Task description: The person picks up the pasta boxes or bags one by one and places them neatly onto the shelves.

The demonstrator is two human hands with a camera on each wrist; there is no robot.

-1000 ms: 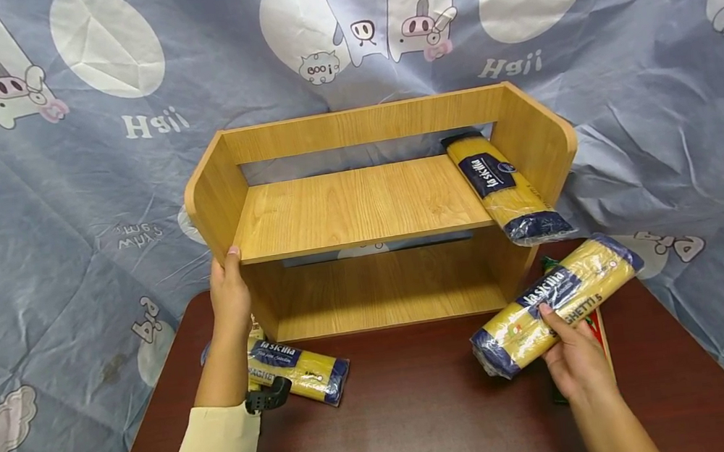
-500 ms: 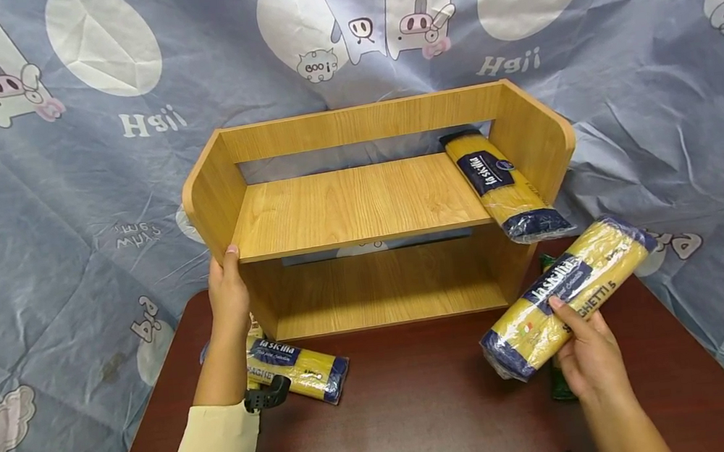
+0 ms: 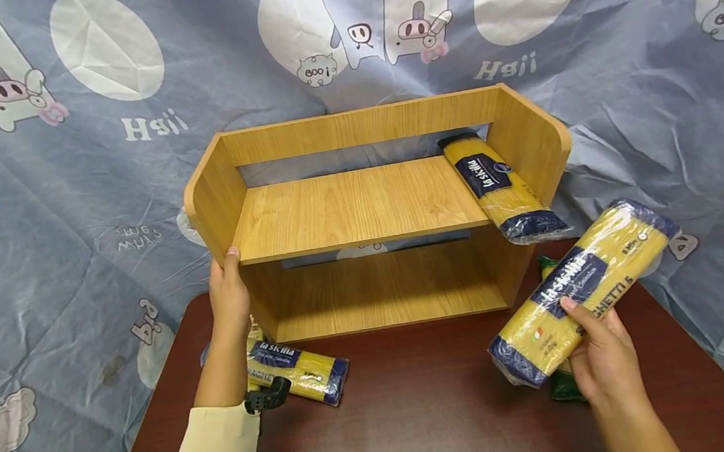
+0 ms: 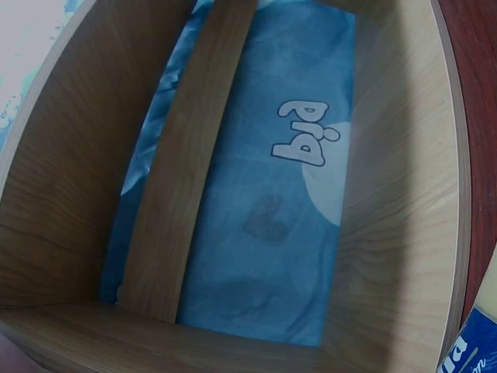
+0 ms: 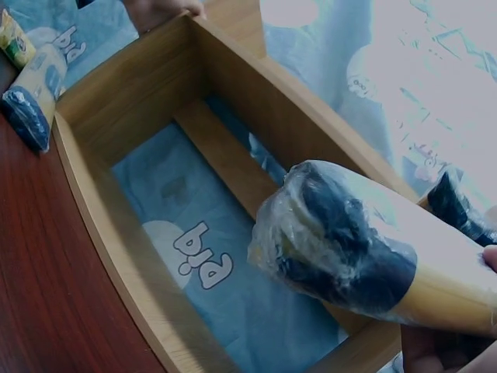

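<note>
In the head view my right hand (image 3: 606, 355) grips a yellow and blue spaghetti pack (image 3: 581, 292), thumb across its label, held tilted in front of the shelf's right side. The right wrist view shows this pack's crinkled clear and blue end (image 5: 334, 249) close up. My left hand (image 3: 228, 290) holds the left side of the two-tier wooden shelf (image 3: 360, 208), thumb at the upper board's front corner. A second spaghetti pack (image 3: 495, 184) lies on the upper board against the right wall, its blue end jutting over the front edge.
Another spaghetti pack (image 3: 300, 366) lies on the dark red table (image 3: 412, 403), partly behind my left forearm. A green-ended package (image 3: 566, 384) lies at the right beneath the held pack. A patterned blue cloth (image 3: 347, 74) hangs behind the shelf.
My right hand has moved a little to the right with the spaghetti pack, whose far end has risen. My left hand stays at the shelf's side.
</note>
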